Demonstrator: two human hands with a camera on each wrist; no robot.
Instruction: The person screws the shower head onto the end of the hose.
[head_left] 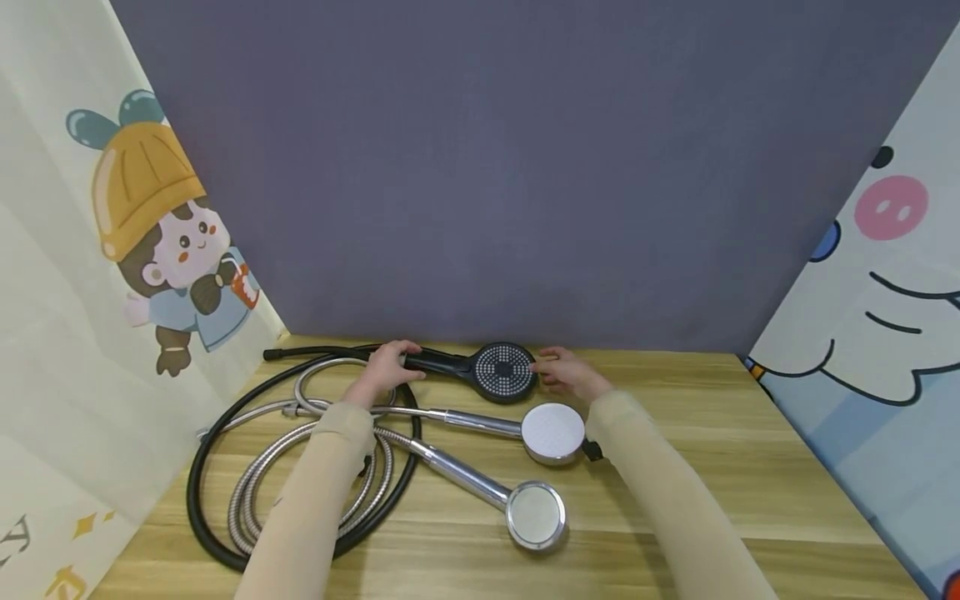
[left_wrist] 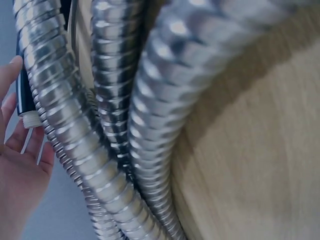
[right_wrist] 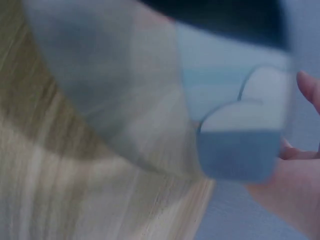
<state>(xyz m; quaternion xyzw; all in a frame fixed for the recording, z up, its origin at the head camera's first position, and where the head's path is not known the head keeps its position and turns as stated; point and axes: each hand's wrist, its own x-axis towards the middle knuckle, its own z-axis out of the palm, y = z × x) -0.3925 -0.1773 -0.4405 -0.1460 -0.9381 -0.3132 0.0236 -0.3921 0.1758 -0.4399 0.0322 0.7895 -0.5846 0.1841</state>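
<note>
A black shower head [head_left: 504, 372] with a pale-dotted face lies by the back panel, its handle pointing left. My left hand [head_left: 386, 369] is at the handle's end, thumb and fingers spread to either side of it. In the left wrist view, the thumb tip is right at the black handle [left_wrist: 23, 92], which ends in a pale threaded collar [left_wrist: 32, 119]. My right hand [head_left: 572, 372] has its extended fingertips at the right edge of the black head. Below lie a chrome shower head with a white face [head_left: 552, 431] and another chrome shower head [head_left: 536, 515].
Coiled metal hoses [head_left: 251, 492] and a black hose [head_left: 197, 475] lie on the wooden table [head_left: 750, 467] at left, under the left forearm. A dark grey panel [head_left: 480, 167] stands behind. Printed curtains hang at both sides. A small black piece [head_left: 592, 450] shows near the right sleeve.
</note>
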